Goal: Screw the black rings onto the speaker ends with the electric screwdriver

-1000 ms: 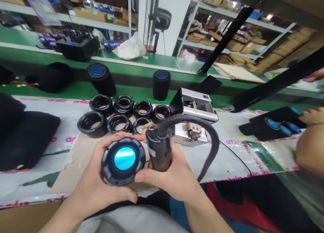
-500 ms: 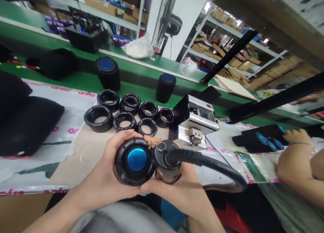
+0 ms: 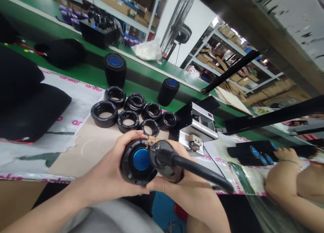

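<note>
My left hand is wrapped round a black cylindrical speaker part with a shiny blue disc on the end facing me. My right hand grips an electric screwdriver, its thick black cable running off to the right. The screwdriver's upper end leans over the right side of the speaker part and covers the disc's edge. Its tip is hidden, so I cannot tell whether it touches a screw. My right thumb rests against the lower rim, by the left hand's fingers.
Several black plastic rings stand on cardboard beyond my hands. A silver screw feeder is to their right. Two black speakers stand behind. Black fabric covers lie left. At right, another person's hand is near blue-ended speakers.
The screwdriver has tilted left over the speaker part, overlapping the blue disc, and its cable has dropped lower. Both hands keep their hold; the whole view has shifted slightly.
</note>
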`<act>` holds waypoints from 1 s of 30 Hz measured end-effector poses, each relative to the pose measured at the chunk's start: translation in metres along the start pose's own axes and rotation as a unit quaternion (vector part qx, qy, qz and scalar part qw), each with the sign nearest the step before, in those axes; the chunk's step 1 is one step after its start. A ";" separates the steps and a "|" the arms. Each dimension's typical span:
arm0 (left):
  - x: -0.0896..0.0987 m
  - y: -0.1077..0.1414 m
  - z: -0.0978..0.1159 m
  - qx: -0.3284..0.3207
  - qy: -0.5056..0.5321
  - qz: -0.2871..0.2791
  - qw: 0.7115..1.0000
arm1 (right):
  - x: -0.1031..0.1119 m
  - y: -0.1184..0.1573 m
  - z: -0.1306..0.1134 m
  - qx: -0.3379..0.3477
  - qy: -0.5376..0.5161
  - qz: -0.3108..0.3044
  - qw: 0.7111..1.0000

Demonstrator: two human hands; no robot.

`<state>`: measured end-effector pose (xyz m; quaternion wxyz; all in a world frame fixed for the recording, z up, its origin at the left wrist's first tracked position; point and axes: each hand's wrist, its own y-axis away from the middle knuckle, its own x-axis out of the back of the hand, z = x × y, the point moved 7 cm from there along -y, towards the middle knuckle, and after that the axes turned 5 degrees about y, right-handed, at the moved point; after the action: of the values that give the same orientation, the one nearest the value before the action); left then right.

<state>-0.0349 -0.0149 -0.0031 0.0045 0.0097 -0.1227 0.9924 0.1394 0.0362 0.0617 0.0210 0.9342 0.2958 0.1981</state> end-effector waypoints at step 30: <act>-0.037 -0.010 0.001 0.056 -0.066 0.027 0.996 | 0.159 0.083 0.018 0.240 -0.219 0.495 0.806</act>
<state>0.0024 -0.0053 0.0001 -0.0310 0.0722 -0.0673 0.9946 0.3097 0.0580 0.1152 -0.2409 0.9477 -0.1806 -0.1056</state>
